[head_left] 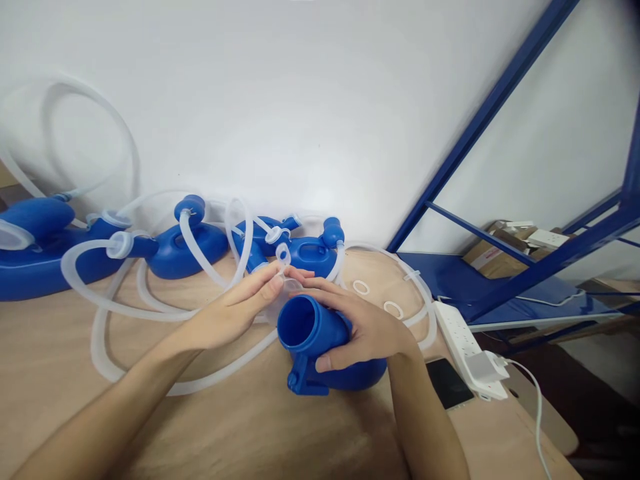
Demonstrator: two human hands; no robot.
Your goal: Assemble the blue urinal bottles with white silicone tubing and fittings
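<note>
A blue plastic bottle [360, 375] lies on the brown table with its round open mouth facing me. My right hand [367, 327] is wrapped over its neck, thumb on the near side and fingers reaching across the top. Just left of the mouth, my left hand [245, 303] pinches a translucent cap [283, 253] with a small ring on it. The lower part of this cap is partly hidden behind the fingers and the bottle's neck. Two white rings, one nearer [393, 309] and one farther [361, 287], lie right of my right hand.
Several blue bottles [187, 250] with looping clear tubes [100, 333] line the wall. At the right are a white power strip [467, 350], a black phone [449, 383] and a blue metal rack [450, 267] holding a cardboard box [493, 253].
</note>
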